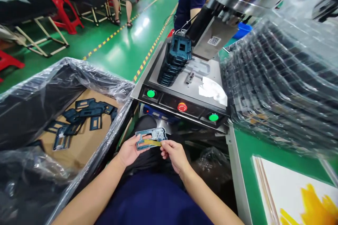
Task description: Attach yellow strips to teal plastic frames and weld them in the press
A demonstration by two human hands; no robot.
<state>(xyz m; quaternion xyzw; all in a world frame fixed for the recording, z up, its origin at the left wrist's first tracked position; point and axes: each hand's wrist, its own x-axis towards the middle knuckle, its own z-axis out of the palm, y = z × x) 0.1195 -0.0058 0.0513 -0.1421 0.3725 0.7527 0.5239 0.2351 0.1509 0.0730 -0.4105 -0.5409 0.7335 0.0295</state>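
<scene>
My left hand (pixel 130 150) grips a small blue-grey plastic frame (pixel 151 136) from below, just above my lap. My right hand (pixel 173 152) pinches a thin yellow strip (pixel 151 143) that lies across the frame's lower edge. Both hands sit in front of a press machine (pixel 185 84). A stack of the same blue frames (pixel 174 61) leans on the machine's metal plate.
A plastic-lined box (pixel 66 112) on my left holds several loose blue frames (pixel 84 116) on cardboard. The machine front has two green buttons (pixel 150 93) and a red stop button (pixel 182 107). Wrapped trays (pixel 285 84) pile up at right. Other people stand beyond.
</scene>
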